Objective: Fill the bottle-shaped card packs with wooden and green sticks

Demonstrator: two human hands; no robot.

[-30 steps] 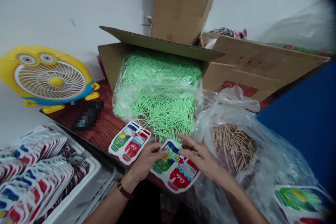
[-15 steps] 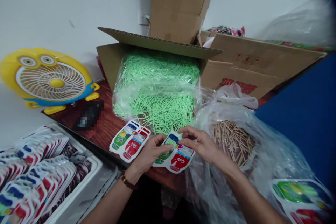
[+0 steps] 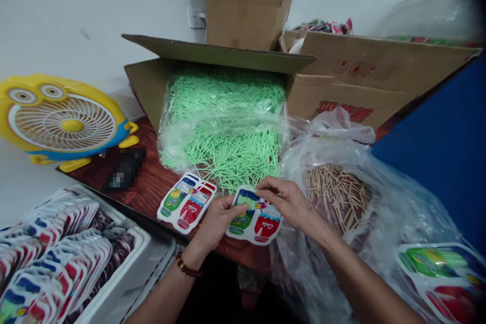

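Observation:
My left hand (image 3: 215,218) grips the left edge of a bottle-shaped printed packet (image 3: 255,217) with a green half and a red half. My right hand (image 3: 285,200) pinches the packet's top edge, fingers closed on it. Green sticks show at the packet's top, under my thumbs. Just behind lies a heap of green sticks (image 3: 228,126) in clear plastic, spilling from an open cardboard box (image 3: 212,53). A second printed packet (image 3: 187,202) rests flat on the wooden table (image 3: 152,182) to the left of my hands.
A clear bag of brown wooden sticks (image 3: 337,197) sits to the right. A white tray (image 3: 125,268) full of packets is at lower left. A yellow cartoon desk fan (image 3: 61,121) stands at left. More cardboard boxes (image 3: 364,81) are behind; further packets (image 3: 444,278) lie at lower right.
The packet has been drawn closer to the green stick heap and turned more upright; my right hand closed from flat over it to a pinch on its top edge.

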